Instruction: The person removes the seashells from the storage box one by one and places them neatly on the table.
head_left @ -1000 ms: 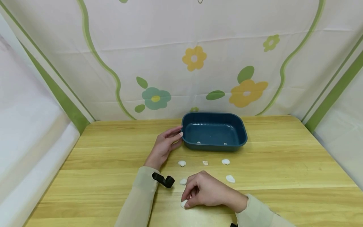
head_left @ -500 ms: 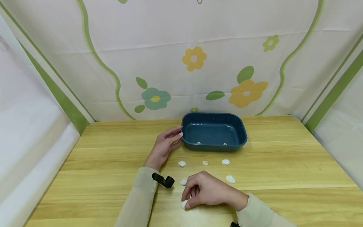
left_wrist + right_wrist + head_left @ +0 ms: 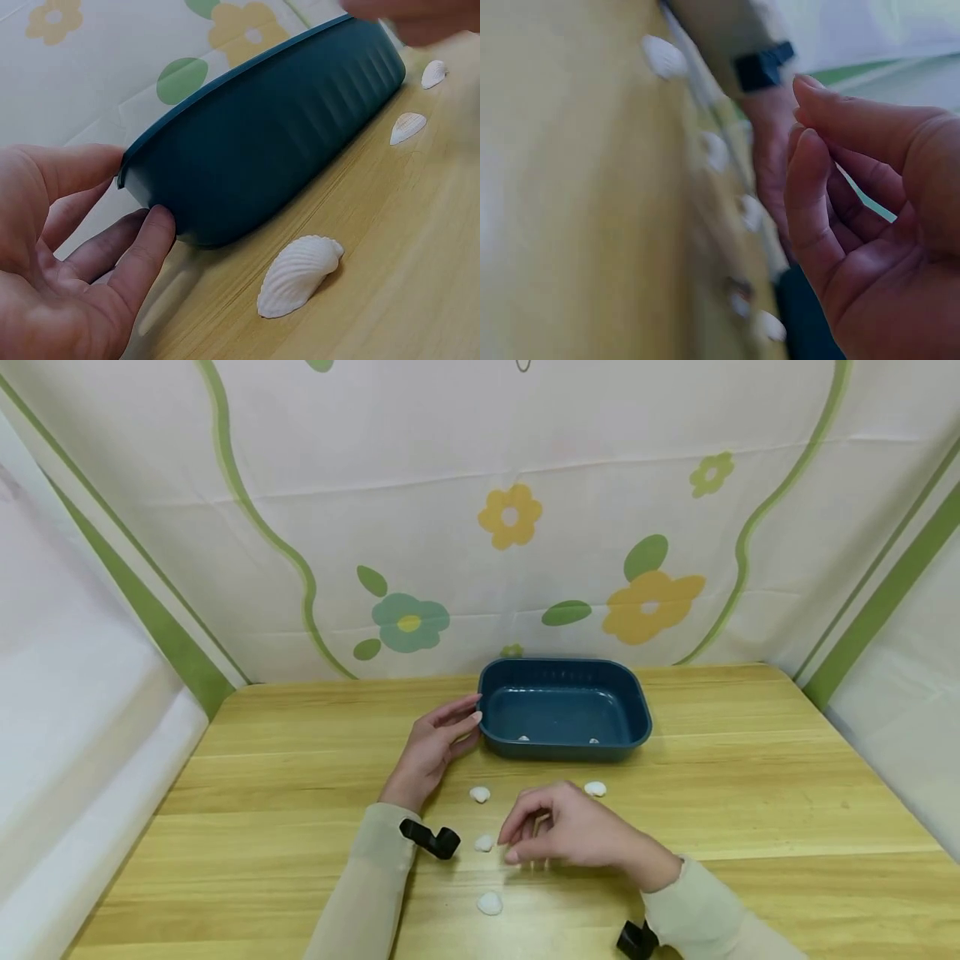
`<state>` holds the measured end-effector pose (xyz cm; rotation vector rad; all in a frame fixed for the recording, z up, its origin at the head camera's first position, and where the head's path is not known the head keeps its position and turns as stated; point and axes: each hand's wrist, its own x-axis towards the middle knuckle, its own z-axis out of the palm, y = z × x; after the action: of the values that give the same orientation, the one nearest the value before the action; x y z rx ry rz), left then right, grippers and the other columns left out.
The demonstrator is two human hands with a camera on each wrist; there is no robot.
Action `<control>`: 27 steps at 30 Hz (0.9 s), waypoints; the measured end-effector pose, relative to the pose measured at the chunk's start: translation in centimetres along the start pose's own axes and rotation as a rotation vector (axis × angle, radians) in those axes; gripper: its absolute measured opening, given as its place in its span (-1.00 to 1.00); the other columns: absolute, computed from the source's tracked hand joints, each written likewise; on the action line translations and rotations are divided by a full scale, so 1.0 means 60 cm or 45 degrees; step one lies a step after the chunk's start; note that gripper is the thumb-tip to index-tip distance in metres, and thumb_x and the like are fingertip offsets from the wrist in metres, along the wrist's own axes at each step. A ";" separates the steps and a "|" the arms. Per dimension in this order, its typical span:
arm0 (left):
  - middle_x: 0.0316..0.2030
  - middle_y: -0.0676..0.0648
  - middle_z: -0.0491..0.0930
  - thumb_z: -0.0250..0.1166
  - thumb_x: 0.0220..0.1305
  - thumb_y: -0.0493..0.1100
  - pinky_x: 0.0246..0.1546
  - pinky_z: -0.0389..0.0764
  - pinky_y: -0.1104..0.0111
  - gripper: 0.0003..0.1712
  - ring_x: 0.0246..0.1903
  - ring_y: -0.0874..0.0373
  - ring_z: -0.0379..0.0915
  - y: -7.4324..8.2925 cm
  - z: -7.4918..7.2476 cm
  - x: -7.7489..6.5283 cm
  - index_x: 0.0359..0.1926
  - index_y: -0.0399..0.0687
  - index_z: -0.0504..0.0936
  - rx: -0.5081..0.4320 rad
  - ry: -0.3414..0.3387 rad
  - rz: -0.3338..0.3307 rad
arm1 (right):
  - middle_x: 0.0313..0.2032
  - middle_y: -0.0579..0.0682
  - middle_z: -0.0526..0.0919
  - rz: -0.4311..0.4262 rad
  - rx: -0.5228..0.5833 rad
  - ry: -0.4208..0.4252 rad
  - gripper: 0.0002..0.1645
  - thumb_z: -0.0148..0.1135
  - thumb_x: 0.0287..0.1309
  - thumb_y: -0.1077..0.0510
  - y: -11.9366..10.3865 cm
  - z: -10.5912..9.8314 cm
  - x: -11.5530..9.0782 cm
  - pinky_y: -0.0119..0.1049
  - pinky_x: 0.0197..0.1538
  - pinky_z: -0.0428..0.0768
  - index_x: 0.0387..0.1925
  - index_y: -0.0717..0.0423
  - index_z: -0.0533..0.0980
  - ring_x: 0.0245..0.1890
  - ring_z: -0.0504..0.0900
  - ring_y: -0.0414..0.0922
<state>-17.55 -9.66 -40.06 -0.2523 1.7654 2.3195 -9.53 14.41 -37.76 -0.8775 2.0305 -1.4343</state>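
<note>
My left hand (image 3: 431,752) touches the left end of a dark blue plastic tub (image 3: 562,752), with extended fingertips at its rim and outer wall. My right hand (image 3: 573,827) is raised over the table, loosely bent, with nothing between thumb and forefinger. Close to its fingertips lies a white seashell (image 3: 483,843). Another seashell (image 3: 490,903) lies nearer the front, and a third seashell (image 3: 480,794) sits near the tub. In the left wrist view a ribbed seashell (image 3: 300,277) shows beside the tub, with a flatter seashell (image 3: 409,129) beyond. The right hand hides some shells in the head view.
One more seashell (image 3: 595,788) lies in front of the tub's right half. Two tiny pale spots show inside the tub's near side. A flower-printed cloth (image 3: 450,510) stands behind the wooden table (image 3: 300,877), with white cloth at both sides.
My right hand has let go of the front seashell and risen up and to the right, away from it. That shell stays on the table. My left hand keeps its place at the tub.
</note>
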 end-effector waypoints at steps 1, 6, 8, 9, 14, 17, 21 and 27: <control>0.41 -0.16 0.60 0.39 0.48 -0.28 0.28 0.71 0.23 -0.53 0.25 0.12 0.63 0.000 0.000 0.000 0.36 -0.02 0.69 0.000 0.000 0.000 | -0.25 0.01 0.82 -0.001 -0.012 0.027 -0.82 0.60 0.22 0.14 -0.002 -0.008 -0.001 -0.37 -0.30 0.73 -0.18 0.11 0.80 -0.34 0.70 -0.27; 0.43 -0.17 0.58 0.37 0.50 -0.28 0.35 0.67 0.16 -0.53 0.25 0.11 0.62 0.002 -0.002 -0.001 0.37 -0.02 0.68 0.007 -0.010 0.004 | -0.21 0.03 0.83 0.013 -0.083 0.158 -0.79 0.60 0.23 0.13 -0.013 -0.051 -0.008 -0.36 -0.26 0.73 -0.16 0.13 0.80 -0.29 0.72 -0.19; 0.43 -0.16 0.58 0.37 0.50 -0.29 0.35 0.66 0.15 -0.53 0.25 0.12 0.62 0.003 -0.002 -0.002 0.37 -0.02 0.68 0.005 -0.015 0.004 | -0.19 0.04 0.84 0.018 -0.102 0.204 -0.80 0.60 0.23 0.12 -0.016 -0.067 -0.013 -0.36 -0.26 0.72 -0.16 0.11 0.81 -0.29 0.72 -0.18; 0.43 -0.16 0.58 0.37 0.50 -0.29 0.36 0.66 0.15 -0.53 0.25 0.12 0.62 0.003 -0.002 -0.002 0.37 -0.02 0.68 0.003 -0.016 0.003 | -0.19 0.05 0.84 0.023 -0.098 0.223 -0.80 0.60 0.23 0.12 -0.018 -0.076 -0.017 -0.36 -0.27 0.72 -0.15 0.11 0.81 -0.29 0.72 -0.17; 0.42 -0.15 0.59 0.37 0.50 -0.30 0.33 0.68 0.19 -0.52 0.21 0.17 0.63 0.003 0.000 -0.003 0.38 -0.03 0.67 -0.002 -0.015 -0.002 | -0.22 0.09 0.80 0.023 -0.031 0.307 -0.85 0.57 0.25 0.19 -0.025 -0.116 -0.041 -0.29 -0.36 0.73 -0.15 0.12 0.80 -0.42 0.67 -0.06; 0.43 -0.15 0.58 0.36 0.50 -0.30 0.30 0.70 0.23 -0.52 0.17 0.21 0.64 0.002 0.002 -0.004 0.38 -0.03 0.67 -0.001 -0.016 -0.003 | -0.24 0.05 0.78 0.036 -0.015 0.364 -0.86 0.55 0.27 0.20 -0.030 -0.135 -0.057 -0.29 -0.34 0.73 -0.15 0.13 0.79 -0.39 0.67 -0.03; 0.42 -0.15 0.58 0.36 0.51 -0.30 0.28 0.71 0.25 -0.52 0.19 0.20 0.64 0.001 0.003 -0.003 0.38 -0.03 0.67 0.005 -0.016 0.000 | -0.22 -0.01 0.78 0.080 -0.012 0.424 -0.76 0.55 0.28 0.18 -0.033 -0.149 -0.068 -0.30 -0.25 0.75 -0.10 0.26 0.76 -0.30 0.70 -0.05; 0.41 -0.12 0.60 0.37 0.51 -0.28 0.32 0.68 0.20 -0.53 0.30 0.09 0.59 -0.001 0.001 -0.002 0.38 -0.01 0.67 0.011 -0.012 0.000 | -0.22 0.01 0.77 0.128 -0.039 0.422 -0.69 0.58 0.26 0.14 -0.023 -0.154 -0.060 -0.26 -0.23 0.76 -0.08 0.28 0.75 -0.29 0.70 -0.04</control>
<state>-17.40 -9.61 -40.05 -0.2395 1.7707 2.3088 -13.38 22.55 -33.41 -0.5681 2.3054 -1.5794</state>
